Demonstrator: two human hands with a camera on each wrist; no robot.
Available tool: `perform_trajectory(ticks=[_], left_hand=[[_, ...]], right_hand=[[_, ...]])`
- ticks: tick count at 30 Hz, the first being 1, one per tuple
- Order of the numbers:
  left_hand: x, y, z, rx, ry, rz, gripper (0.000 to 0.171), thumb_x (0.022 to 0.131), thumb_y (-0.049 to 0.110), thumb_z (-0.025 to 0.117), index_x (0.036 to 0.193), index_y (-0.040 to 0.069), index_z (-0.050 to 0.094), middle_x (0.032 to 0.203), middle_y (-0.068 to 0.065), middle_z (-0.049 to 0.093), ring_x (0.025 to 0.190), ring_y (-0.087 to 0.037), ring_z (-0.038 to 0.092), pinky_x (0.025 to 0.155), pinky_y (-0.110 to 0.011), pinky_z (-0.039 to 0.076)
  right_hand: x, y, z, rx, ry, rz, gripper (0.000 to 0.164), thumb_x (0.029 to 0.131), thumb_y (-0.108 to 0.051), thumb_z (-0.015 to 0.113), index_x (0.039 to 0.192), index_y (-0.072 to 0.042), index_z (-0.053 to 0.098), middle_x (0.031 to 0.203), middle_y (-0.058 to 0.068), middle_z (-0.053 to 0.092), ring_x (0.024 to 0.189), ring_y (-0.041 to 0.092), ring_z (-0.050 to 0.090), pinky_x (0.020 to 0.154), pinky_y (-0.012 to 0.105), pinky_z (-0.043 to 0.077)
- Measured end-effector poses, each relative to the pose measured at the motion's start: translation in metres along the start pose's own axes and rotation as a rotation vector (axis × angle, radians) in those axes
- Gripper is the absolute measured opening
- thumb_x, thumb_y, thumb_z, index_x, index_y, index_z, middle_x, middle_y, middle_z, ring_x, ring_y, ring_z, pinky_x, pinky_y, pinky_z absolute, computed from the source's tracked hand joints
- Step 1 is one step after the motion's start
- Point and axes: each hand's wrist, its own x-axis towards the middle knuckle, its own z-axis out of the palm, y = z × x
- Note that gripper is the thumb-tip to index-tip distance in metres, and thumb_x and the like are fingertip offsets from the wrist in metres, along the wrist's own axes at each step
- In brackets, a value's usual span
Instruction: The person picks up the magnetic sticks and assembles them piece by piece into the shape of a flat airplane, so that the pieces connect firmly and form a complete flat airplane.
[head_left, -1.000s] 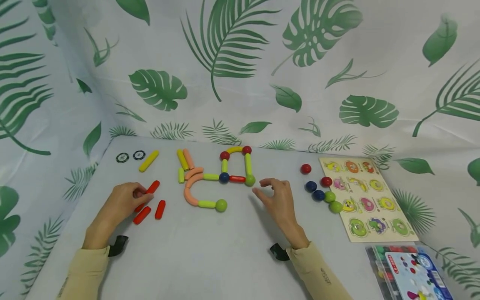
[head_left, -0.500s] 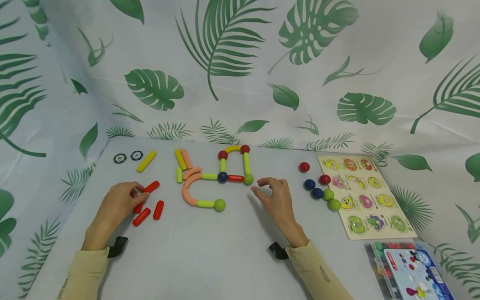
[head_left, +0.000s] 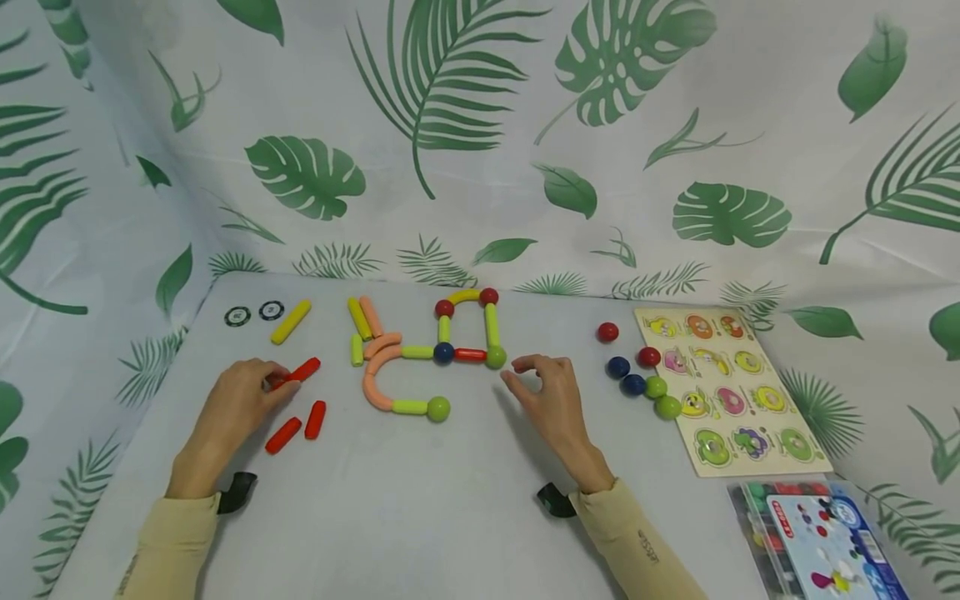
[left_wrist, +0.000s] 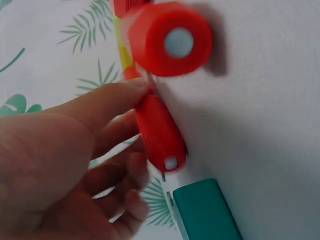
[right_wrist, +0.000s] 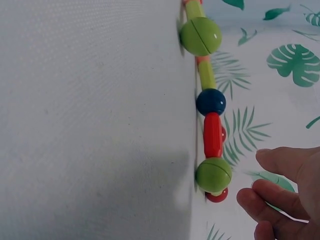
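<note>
My left hand (head_left: 238, 404) pinches a red magnetic rod (left_wrist: 159, 131) between thumb and fingers; in the left wrist view a pale magnet shows at its near end. In the head view another red rod (head_left: 305, 368) seems to lie in line with it at the fingertips; whether they touch I cannot tell. Two more red rods, a left one (head_left: 282, 436) and a right one (head_left: 315, 419), lie just below. My right hand (head_left: 555, 404) holds nothing, thumb and forefinger apart, beside the green ball (head_left: 496, 357) of a joined rod-and-ball figure (head_left: 470, 355).
Yellow rod (head_left: 290, 322) and two black-white discs (head_left: 237, 316) lie at the back left. Loose balls (head_left: 633, 384) sit at right by a wooden fruit puzzle board (head_left: 731, 400). A clear box of parts (head_left: 825, 537) stands front right. A patterned curtain (head_left: 465, 167) hangs behind.
My left hand has brought the lower red rod up toward the one at its fingertips, into line with it. The right hand stays in place; the view has shifted slightly.
</note>
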Motion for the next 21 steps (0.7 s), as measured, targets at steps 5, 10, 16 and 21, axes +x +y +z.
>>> perform_trajectory(ticks=[5, 10, 16, 21], left_hand=[[0.0013, 0.0033, 0.0028, 0.018, -0.021, 0.015, 0.036, 0.087, 0.017, 0.08, 0.113, -0.007, 0.071, 0.091, -0.018, 0.068, 0.084, -0.03, 0.056, 0.077, -0.048, 0.05], [0.0029, 0.0071, 0.0052, -0.032, -0.041, 0.057, 0.032, 0.089, 0.01, 0.077, 0.116, -0.006, 0.07, 0.098, -0.02, 0.07, 0.089, -0.032, 0.059, 0.082, -0.051, 0.053], [0.0018, 0.0077, 0.0065, -0.04, -0.027, 0.086, 0.026, 0.092, 0.01, 0.074, 0.114, -0.003, 0.07, 0.095, -0.017, 0.069, 0.086, -0.03, 0.059, 0.079, -0.048, 0.052], [0.001, 0.0056, 0.0076, -0.053, -0.029, 0.085, 0.027, 0.096, 0.011, 0.069, 0.118, -0.003, 0.068, 0.098, -0.018, 0.07, 0.087, -0.031, 0.059, 0.081, -0.05, 0.053]], right_hand=[[0.0001, 0.0008, 0.0004, 0.005, -0.006, -0.002, 0.027, 0.092, -0.029, 0.076, 0.105, -0.006, 0.075, 0.101, 0.007, 0.074, 0.1, 0.028, 0.053, 0.086, 0.038, 0.043], [0.0003, 0.0016, 0.0017, 0.005, -0.017, -0.007, 0.027, 0.092, -0.029, 0.076, 0.105, -0.006, 0.075, 0.101, 0.007, 0.075, 0.099, 0.027, 0.053, 0.085, 0.038, 0.043], [0.0006, 0.0024, 0.0021, -0.006, -0.008, -0.021, 0.024, 0.093, -0.027, 0.076, 0.105, -0.006, 0.075, 0.101, 0.007, 0.075, 0.098, 0.028, 0.054, 0.085, 0.037, 0.044], [0.0013, 0.0019, 0.0019, -0.001, -0.006, -0.022, 0.024, 0.094, -0.027, 0.075, 0.105, -0.005, 0.076, 0.101, 0.007, 0.075, 0.1, 0.031, 0.056, 0.085, 0.037, 0.044]])
